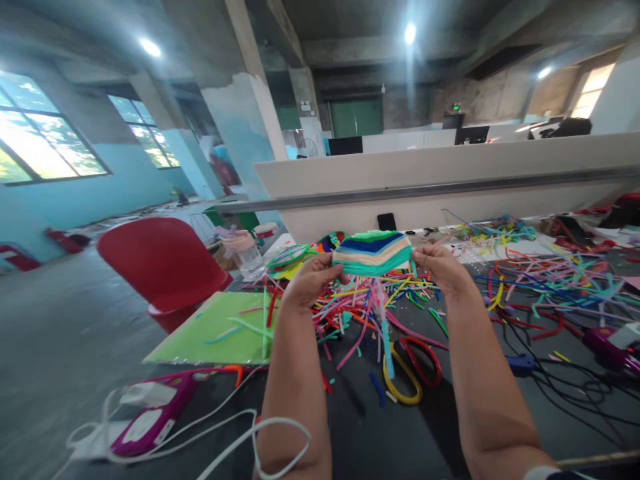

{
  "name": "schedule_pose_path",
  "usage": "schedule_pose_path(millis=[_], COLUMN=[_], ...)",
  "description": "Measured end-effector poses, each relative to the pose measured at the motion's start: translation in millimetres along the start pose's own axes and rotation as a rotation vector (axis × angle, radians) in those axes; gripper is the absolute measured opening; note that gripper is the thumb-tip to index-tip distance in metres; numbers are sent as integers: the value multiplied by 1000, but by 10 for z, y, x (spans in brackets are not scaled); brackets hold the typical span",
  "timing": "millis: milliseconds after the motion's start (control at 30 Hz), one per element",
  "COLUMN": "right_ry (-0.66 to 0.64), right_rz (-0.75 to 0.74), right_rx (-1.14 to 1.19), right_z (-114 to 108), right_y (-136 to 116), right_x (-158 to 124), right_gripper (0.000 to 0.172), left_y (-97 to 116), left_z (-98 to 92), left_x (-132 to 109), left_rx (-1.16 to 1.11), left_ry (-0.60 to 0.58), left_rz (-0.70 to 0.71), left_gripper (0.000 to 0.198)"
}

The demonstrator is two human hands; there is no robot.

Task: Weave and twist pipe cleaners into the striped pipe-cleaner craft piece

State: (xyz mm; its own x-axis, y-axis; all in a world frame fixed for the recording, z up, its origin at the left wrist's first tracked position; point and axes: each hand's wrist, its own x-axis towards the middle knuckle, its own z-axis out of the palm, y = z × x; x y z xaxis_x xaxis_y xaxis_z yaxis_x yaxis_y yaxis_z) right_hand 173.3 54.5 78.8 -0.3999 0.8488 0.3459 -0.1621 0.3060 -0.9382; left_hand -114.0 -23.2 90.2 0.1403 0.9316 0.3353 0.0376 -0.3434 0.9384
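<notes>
Both my hands hold up a striped piece made of pipe cleaners (373, 253), with bands of green, dark blue, cream and teal. My left hand (313, 280) pinches its left edge and my right hand (440, 267) pinches its right edge. A teal pipe cleaner tail (386, 333) hangs down from the piece toward the table. Under it lies a heap of loose coloured pipe cleaners (360, 307).
Scissors with yellow and red handles (410, 370) lie below the piece. A green sheet (220, 330) is at the left, a pink glue gun (150, 417) with white cord at the near left, another (613, 343) at the right. A red chair (160, 267) stands left.
</notes>
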Motion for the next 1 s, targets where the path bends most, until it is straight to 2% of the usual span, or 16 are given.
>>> schedule_pose_path(millis=[167, 333, 467, 800, 1000], right_ry=[45, 5, 27, 90, -17], right_rz=[15, 48, 59, 47, 22], right_rx=[-56, -74, -36, 48, 30], right_z=[-147, -240, -245, -198, -187], right_y=[101, 189, 217, 157, 146], right_x=[33, 75, 85, 58, 36], right_gripper=[36, 37, 38, 37, 33], left_y=[45, 34, 68, 141, 60], left_z=[42, 84, 139, 199, 151], left_x=[-29, -3, -5, -7, 39], left_rx=[31, 4, 14, 54, 62], left_ry=[-90, -43, -11, -66, -42], left_rz=[-33, -43, -26, 6, 15], left_gripper=[36, 34, 30, 34, 32])
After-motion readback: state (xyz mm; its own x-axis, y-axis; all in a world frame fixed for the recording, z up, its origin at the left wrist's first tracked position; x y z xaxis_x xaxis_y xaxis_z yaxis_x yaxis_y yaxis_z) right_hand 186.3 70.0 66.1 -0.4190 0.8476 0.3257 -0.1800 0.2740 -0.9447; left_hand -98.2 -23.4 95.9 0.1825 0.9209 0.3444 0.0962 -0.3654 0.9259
